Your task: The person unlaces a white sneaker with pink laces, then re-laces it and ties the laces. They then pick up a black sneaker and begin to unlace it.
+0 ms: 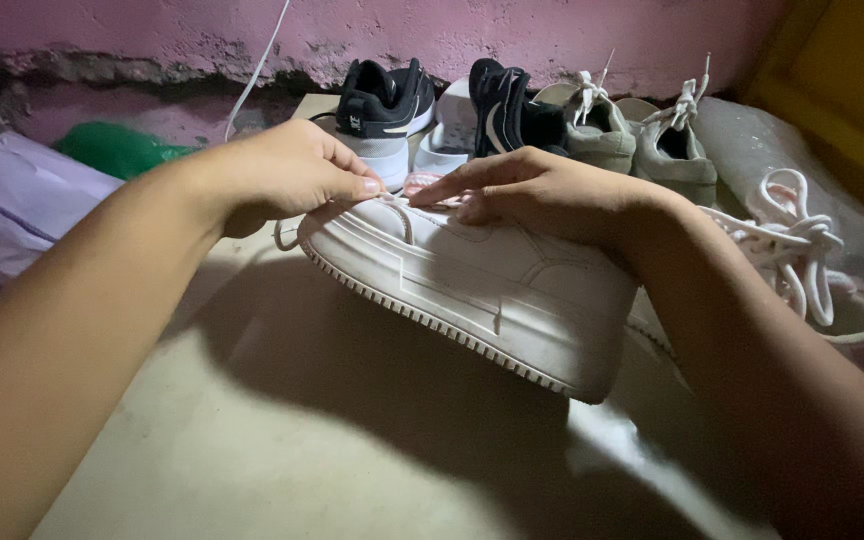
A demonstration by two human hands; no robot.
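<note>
Both hands are on the white sneaker (482, 285), which sits tilted above the pale floor (252, 450), toe toward the left, sole edge facing us. The left hand (282, 175) is curled at the toe end, thumb and forefinger pinched on a pale lace (287, 235) that loops down beside the toe. The right hand (542, 195) lies flat over the tongue area, fingers stretched out toward the left hand, pressing on the shoe; whether it grips lace underneath, I cannot tell.

In front of the shoe there is bare floor in shadow. Behind it space is tight: a black-and-white sneaker (382, 115), a black one (507, 110) and two grey-green ones (642, 135) line the foot of the pink wall (452, 35). To the right, another white shoe with loose laces (792, 240) lies just beside the right wrist. At far left sit a white bag (22, 195) and something green (112, 148).
</note>
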